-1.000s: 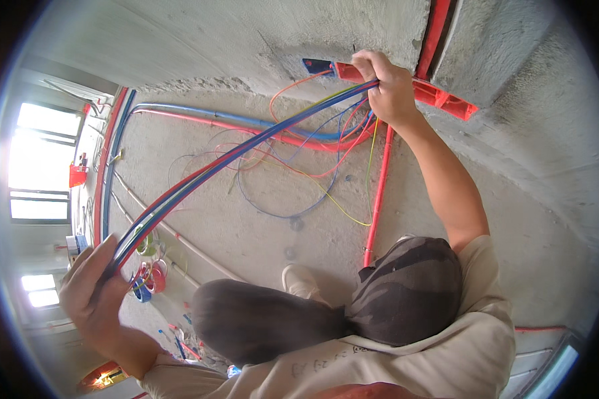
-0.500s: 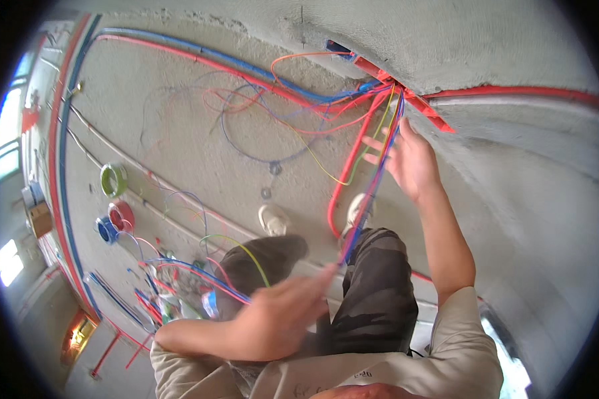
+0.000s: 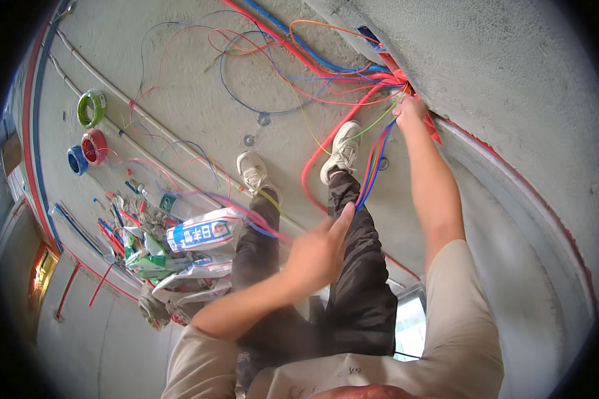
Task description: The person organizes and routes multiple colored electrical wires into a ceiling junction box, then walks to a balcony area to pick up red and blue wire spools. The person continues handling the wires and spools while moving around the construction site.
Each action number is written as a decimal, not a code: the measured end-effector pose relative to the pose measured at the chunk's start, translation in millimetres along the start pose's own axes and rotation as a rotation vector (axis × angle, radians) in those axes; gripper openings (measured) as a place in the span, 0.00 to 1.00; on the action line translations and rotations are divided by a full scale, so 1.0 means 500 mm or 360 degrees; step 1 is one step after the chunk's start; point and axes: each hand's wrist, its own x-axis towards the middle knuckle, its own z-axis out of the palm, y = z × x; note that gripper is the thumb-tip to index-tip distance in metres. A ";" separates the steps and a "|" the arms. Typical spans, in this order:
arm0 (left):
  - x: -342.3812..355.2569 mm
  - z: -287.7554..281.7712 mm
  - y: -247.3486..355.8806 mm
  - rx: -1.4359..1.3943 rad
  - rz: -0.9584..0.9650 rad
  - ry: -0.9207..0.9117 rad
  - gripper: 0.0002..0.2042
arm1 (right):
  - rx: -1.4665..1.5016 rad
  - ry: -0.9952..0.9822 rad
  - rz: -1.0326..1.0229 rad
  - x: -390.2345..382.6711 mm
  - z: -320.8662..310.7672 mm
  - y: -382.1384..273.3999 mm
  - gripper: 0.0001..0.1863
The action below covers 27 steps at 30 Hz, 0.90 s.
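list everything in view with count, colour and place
wire bundle: one, multicoloured, between the hands
wire coils: three, green, red, blue, left floor
loose wires: several, multicoloured, upper floor
pipes: several, red or blue, floor
thin pipes: two, whitish, left floor
wall boxes: several, mostly red, upper right
bags: at least two, mostly white, lower left
scraps: many, mixed, beside bags
wall: one, grey, right
shoes: two, whitish, centre
trousers: one pair, dark, lower centre
shirt: one, beige, bottom
left hand: one, bare, blurred, at bundle
right hand: one, bare, on bundle beside boxes
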 end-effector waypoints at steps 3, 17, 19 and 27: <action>0.069 0.022 -0.017 -0.0049 0.0085 0.0131 0.32 | 0.0540 -0.0462 0.0161 -0.085 -0.029 0.025 0.11; -0.379 -0.270 0.087 0.0516 -0.0152 -0.0340 0.35 | 0.0060 -0.0260 0.0365 -0.139 -0.135 -0.084 0.09; -0.353 -0.266 0.057 0.0512 -0.0190 -0.0337 0.36 | 0.0092 -0.0297 0.0347 -0.072 -0.107 -0.062 0.09; -0.261 -0.153 -0.074 0.0340 -0.0303 -0.0016 0.32 | 0.0371 -0.0384 0.0316 -0.280 -0.043 -0.054 0.11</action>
